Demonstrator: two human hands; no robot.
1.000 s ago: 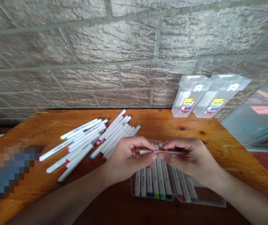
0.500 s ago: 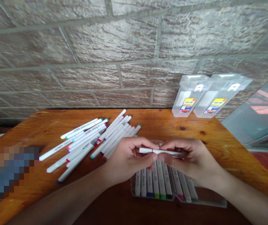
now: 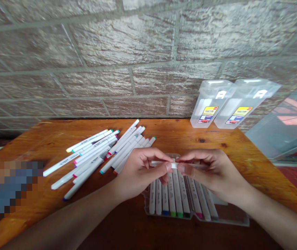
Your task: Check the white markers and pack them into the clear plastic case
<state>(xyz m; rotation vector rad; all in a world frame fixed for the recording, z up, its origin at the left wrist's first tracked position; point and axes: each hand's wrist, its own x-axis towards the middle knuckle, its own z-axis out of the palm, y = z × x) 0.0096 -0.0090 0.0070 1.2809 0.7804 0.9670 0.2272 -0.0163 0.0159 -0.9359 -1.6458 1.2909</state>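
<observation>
A white marker (image 3: 175, 165) lies level between my two hands, held above an opened clear plastic case. My left hand (image 3: 147, 168) pinches its left part between thumb and fingers. My right hand (image 3: 208, 170) grips the right part, hiding much of that end. Beneath them the clear case (image 3: 235, 220) holds several white markers (image 3: 173, 198) in a row, their near ends blue, green, black, pink and grey. Part of the case and the far ends of its markers are hidden behind my hands.
A loose pile of white markers (image 3: 93, 152) with coloured ends spreads over the wooden table (image 3: 179, 133) at left. Two clear marker cases (image 3: 205, 107) with yellow labels stand upright against the brick wall (image 3: 151, 83). A pixelated blurred patch covers the left edge.
My fingertips have shifted on the marker, so less of its left end shows and a small gap opens between my hands. The view has tilted slightly.
</observation>
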